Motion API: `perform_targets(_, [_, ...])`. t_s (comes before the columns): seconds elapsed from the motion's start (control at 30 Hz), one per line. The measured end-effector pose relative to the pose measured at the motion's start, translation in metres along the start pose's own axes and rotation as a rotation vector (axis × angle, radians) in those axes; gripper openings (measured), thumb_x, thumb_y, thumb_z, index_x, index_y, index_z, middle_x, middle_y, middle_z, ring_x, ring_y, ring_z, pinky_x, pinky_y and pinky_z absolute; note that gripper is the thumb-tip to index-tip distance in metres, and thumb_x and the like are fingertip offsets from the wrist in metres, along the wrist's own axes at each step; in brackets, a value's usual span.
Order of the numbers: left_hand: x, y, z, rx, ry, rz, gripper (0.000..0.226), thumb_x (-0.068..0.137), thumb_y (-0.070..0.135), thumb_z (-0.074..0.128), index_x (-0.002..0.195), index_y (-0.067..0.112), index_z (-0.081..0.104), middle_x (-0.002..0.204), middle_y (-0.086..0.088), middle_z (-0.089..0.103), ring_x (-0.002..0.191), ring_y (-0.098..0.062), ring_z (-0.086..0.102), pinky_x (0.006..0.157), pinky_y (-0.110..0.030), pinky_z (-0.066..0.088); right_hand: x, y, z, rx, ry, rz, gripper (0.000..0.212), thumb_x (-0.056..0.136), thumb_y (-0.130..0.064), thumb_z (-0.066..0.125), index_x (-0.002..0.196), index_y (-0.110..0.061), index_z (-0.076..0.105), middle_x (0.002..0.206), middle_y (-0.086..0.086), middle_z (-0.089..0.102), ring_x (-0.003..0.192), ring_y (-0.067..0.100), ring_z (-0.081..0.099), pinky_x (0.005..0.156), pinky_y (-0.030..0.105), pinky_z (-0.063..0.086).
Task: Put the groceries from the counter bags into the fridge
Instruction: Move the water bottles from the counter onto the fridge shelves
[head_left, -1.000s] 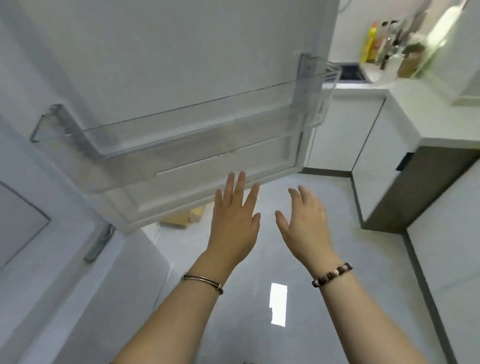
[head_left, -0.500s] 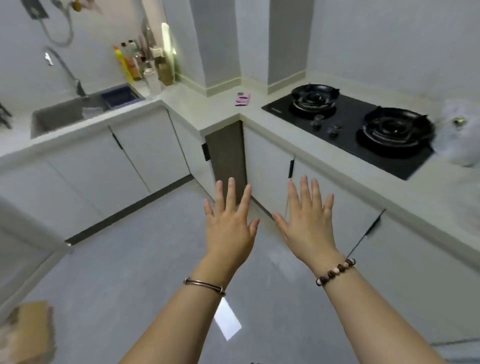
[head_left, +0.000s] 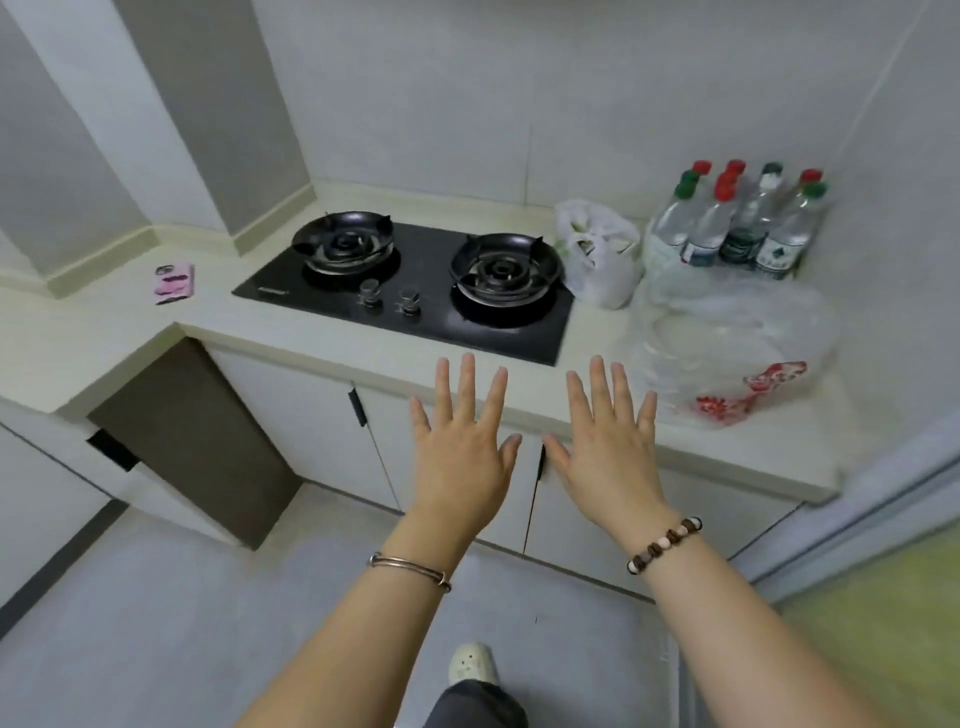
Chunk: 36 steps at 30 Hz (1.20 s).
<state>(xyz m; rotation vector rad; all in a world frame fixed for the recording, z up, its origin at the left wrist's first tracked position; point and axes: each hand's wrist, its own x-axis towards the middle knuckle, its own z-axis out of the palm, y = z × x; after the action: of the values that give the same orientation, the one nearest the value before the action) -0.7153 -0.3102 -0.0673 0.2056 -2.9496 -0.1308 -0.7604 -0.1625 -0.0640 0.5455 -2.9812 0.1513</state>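
Out front with the left hand (head_left: 457, 457), back up, fingers straight and fanned apart, gripping nothing. Same story beside it for the right hand (head_left: 608, 452): spread wide, empty, thumbs near each other but not touching. Thin metal bangle (head_left: 410, 569) on the left wrist, bead bracelet (head_left: 665, 543) on the right. Both hovering in front of the white cabinet doors (head_left: 311, 431), just short of the bench (head_left: 291, 332) edge. Up on the bench, nearest the right hand, a crumpled clear plastic bag (head_left: 727, 338) with red print. Behind that, against the wall, a wrapped pack of water bottles (head_left: 737, 223), red and green caps. Just left of the pack, a small white bag (head_left: 597, 260), right beside the black two-burner hob (head_left: 415, 291). Far left on the bench, a pink phone (head_left: 174, 283). Down below, one pale shoe (head_left: 470, 662) on the grey floor (head_left: 156, 623).
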Motion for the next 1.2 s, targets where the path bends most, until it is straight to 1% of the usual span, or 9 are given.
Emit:
perform_targets(0.07, [0.032, -0.001, 0.003, -0.013, -0.001, 0.044, 0.069, 0.097, 0.050, 0.025, 0.146, 0.029, -0.018, 0.155, -0.007, -0.024, 0.140, -0.030, -0.028, 0.113, -0.054, -0.006, 0.025, 0.006, 0.000, -0.012, 0.005, 0.036, 0.071, 0.097, -0.053, 0.024, 0.151, -0.018, -0.004, 0.157, 0.009, -0.019, 0.143, 0.026, -0.022, 0.112, 0.051, -0.012])
perform_targets(0.23, [0.111, -0.005, 0.006, -0.047, 0.011, 0.118, 0.067, 0.097, 0.049, 0.027, 0.150, 0.027, -0.008, 0.157, -0.008, -0.016, 0.142, -0.031, -0.021, 0.114, -0.055, 0.001, 0.090, 0.019, -0.002, -0.020, 0.021, 0.127, 0.071, 0.096, -0.052, 0.027, 0.151, -0.017, 0.000, 0.157, 0.009, -0.015, 0.144, 0.026, -0.019, 0.113, 0.050, -0.011])
perform_targets(0.37, [0.165, -0.002, 0.014, -0.086, 0.052, 0.171, 0.069, 0.094, 0.047, 0.040, 0.151, 0.024, 0.009, 0.159, -0.010, 0.000, 0.145, -0.033, -0.006, 0.112, -0.058, 0.011, 0.127, 0.033, 0.000, -0.005, 0.069, 0.211, 0.069, 0.095, -0.050, 0.033, 0.151, -0.015, 0.010, 0.158, 0.011, -0.006, 0.145, 0.027, -0.012, 0.114, 0.051, -0.006])
perform_targets(0.57, [0.223, 0.022, 0.024, -0.129, 0.078, 0.237, 0.068, 0.091, 0.044, 0.048, 0.149, 0.021, 0.022, 0.157, -0.013, 0.015, 0.145, -0.036, 0.008, 0.109, -0.059, 0.020, 0.159, 0.071, 0.003, -0.006, 0.075, 0.304, 0.068, 0.095, -0.049, 0.035, 0.150, -0.013, 0.016, 0.159, 0.012, -0.001, 0.146, 0.028, -0.008, 0.114, 0.052, -0.003])
perform_targets(0.63, [0.238, 0.031, 0.029, -0.125, 0.058, 0.242, 0.068, 0.092, 0.046, 0.045, 0.150, 0.021, 0.017, 0.158, -0.013, 0.010, 0.145, -0.035, 0.003, 0.110, -0.058, 0.018, 0.170, 0.086, 0.004, 0.000, 0.078, 0.324, 0.067, 0.095, -0.049, 0.036, 0.150, -0.013, 0.017, 0.159, 0.012, -0.001, 0.146, 0.028, -0.007, 0.114, 0.053, -0.002])
perform_targets(0.77, [0.270, 0.054, 0.039, -0.127, 0.015, 0.257, 0.069, 0.096, 0.051, 0.032, 0.151, 0.025, -0.001, 0.159, -0.008, -0.008, 0.145, -0.031, -0.013, 0.114, -0.054, 0.006, 0.200, 0.119, 0.005, 0.004, 0.084, 0.339, 0.068, 0.096, -0.049, 0.035, 0.150, -0.013, 0.016, 0.159, 0.012, -0.002, 0.146, 0.028, -0.007, 0.114, 0.052, -0.002])
perform_targets(0.9, [0.311, 0.081, 0.045, -0.117, -0.006, 0.272, 0.069, 0.096, 0.051, 0.030, 0.150, 0.026, -0.005, 0.158, -0.008, -0.014, 0.144, -0.030, -0.016, 0.115, -0.053, 0.002, 0.239, 0.156, 0.003, 0.005, 0.085, 0.337, 0.069, 0.096, -0.050, 0.032, 0.151, -0.014, 0.010, 0.158, 0.010, -0.007, 0.145, 0.026, -0.012, 0.115, 0.050, -0.005])
perform_targets(1.07, [0.376, 0.121, 0.055, -0.132, 0.013, 0.306, 0.070, 0.096, 0.049, 0.035, 0.151, 0.024, 0.001, 0.158, -0.008, -0.009, 0.145, -0.031, -0.010, 0.115, -0.054, 0.010, 0.291, 0.210, -0.010, 0.034, 0.134, 0.340, 0.069, 0.096, -0.048, 0.035, 0.151, -0.014, 0.010, 0.159, 0.010, -0.005, 0.145, 0.026, -0.010, 0.116, 0.050, -0.003])
perform_targets(1.2, [0.422, 0.158, 0.067, -0.214, -0.010, 0.317, 0.069, 0.096, 0.046, 0.037, 0.151, 0.022, 0.003, 0.159, -0.010, -0.005, 0.145, -0.031, -0.008, 0.117, -0.052, 0.005, 0.329, 0.250, -0.008, 0.024, 0.169, 0.317, 0.069, 0.095, -0.046, 0.041, 0.149, -0.012, 0.018, 0.158, 0.013, 0.003, 0.146, 0.028, -0.001, 0.116, 0.049, 0.001])
